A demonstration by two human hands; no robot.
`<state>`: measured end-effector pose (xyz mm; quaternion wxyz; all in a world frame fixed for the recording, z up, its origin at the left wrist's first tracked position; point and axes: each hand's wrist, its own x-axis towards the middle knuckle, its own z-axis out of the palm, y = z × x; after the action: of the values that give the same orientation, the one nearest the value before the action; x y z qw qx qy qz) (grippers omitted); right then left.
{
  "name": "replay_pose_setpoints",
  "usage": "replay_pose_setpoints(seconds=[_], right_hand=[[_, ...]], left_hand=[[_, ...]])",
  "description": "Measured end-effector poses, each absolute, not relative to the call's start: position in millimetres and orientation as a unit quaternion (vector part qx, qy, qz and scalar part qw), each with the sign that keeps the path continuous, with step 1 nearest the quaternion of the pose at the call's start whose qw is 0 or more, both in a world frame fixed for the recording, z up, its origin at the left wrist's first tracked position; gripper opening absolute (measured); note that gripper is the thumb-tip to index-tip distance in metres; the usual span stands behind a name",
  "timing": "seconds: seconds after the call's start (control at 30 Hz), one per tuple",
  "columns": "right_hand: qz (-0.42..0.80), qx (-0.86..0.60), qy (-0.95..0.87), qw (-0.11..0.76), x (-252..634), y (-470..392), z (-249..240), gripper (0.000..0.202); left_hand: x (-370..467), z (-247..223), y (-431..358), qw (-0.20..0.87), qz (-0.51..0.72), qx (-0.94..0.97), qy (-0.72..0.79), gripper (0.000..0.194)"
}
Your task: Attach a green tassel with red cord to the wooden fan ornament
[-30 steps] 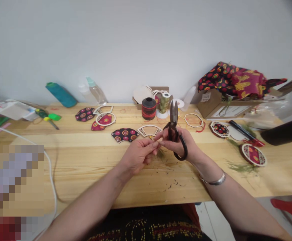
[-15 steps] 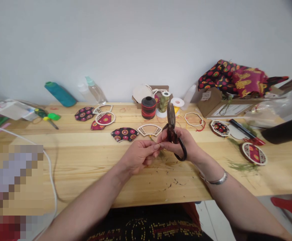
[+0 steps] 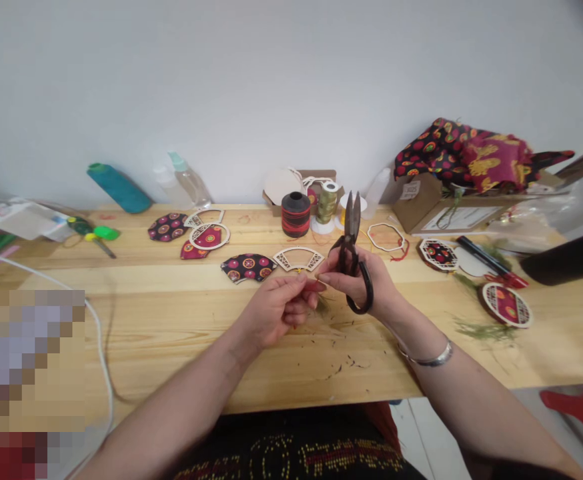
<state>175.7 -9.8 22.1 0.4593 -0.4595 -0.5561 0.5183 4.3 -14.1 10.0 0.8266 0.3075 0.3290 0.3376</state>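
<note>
My right hand (image 3: 371, 283) is closed around black-handled scissors (image 3: 352, 230), whose blades point up and stand slightly apart. Its thumb and forefinger pinch close to my left hand (image 3: 282, 303). The left fingers are curled with their tips together, on something too thin to make out. A small bit of red shows below them. Just beyond the fingertips lies a fan-shaped wooden frame (image 3: 284, 257) with cut-out lattice. Left of it is a fan-shaped piece covered in dark patterned fabric (image 3: 249, 268).
Behind the hands stand a red-and-black thread cone (image 3: 295, 215) and a green spool (image 3: 327, 203). Fabric spills from a cardboard box (image 3: 421, 207) at the right. Finished-looking round ornaments (image 3: 505, 305) lie at the right. A white cable (image 3: 102, 353) crosses the left side.
The scissor blades have parted a little and tilted rightward. My hands have drawn slightly apart at the fingertips, and the left fingers have shifted their pinch.
</note>
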Motion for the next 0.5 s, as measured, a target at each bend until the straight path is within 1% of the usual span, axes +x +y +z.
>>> replay_pose_setpoints(seconds=[0.13,0.4,0.5], right_hand=[[0.524,-0.461,-0.544,0.466,175.6,-8.9,20.9,0.031],[0.511,-0.469,-0.542,0.474,174.2,-8.5,21.8,0.029],[0.505,-0.463,-0.539,0.490,173.1,-8.0,20.2,0.026]], left_hand=[[4.5,11.3,-13.8,0.826,0.344,0.294,0.337,0.020],[6.4,11.3,-15.4,0.802,0.340,0.341,0.353,0.022],[7.3,12.4,-15.8,0.789,0.348,0.350,0.365,0.023]])
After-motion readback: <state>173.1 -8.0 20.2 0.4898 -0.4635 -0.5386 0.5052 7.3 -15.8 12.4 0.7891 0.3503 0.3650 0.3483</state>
